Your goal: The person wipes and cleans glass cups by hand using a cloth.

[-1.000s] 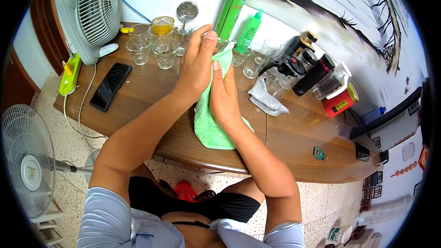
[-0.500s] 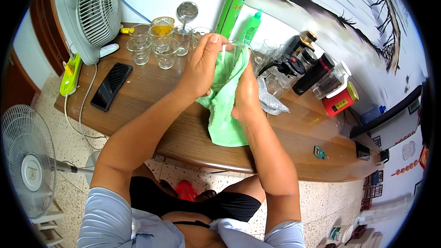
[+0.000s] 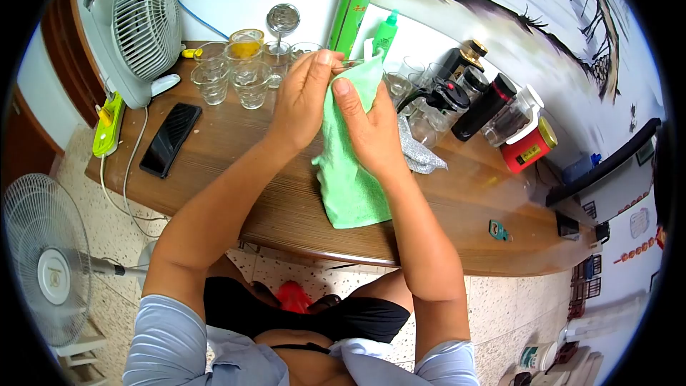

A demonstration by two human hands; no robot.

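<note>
A clear drinking glass (image 3: 347, 65) is held up over the table, most of it covered by a light green cloth (image 3: 351, 189). My left hand (image 3: 303, 99) is closed around the glass from the left, its thumb near the rim. On the other side, my right hand (image 3: 368, 125) grips the cloth against the glass, thumb lying on top of the fabric. The cloth's lower end hangs down to the tabletop. Fingers on the far side of the glass are hidden.
Several glasses (image 3: 249, 86) stand behind my left hand. A phone (image 3: 171, 139) and a box fan (image 3: 146, 25) are at left. A glass teapot (image 3: 437, 111), a black flask (image 3: 484, 117) and a red tin (image 3: 529, 146) stand at right. Behind is a green spray can (image 3: 356, 3).
My right hand has come round to the front of the glass, its thumb now showing on the cloth. The cloth now covers more of the glass.
</note>
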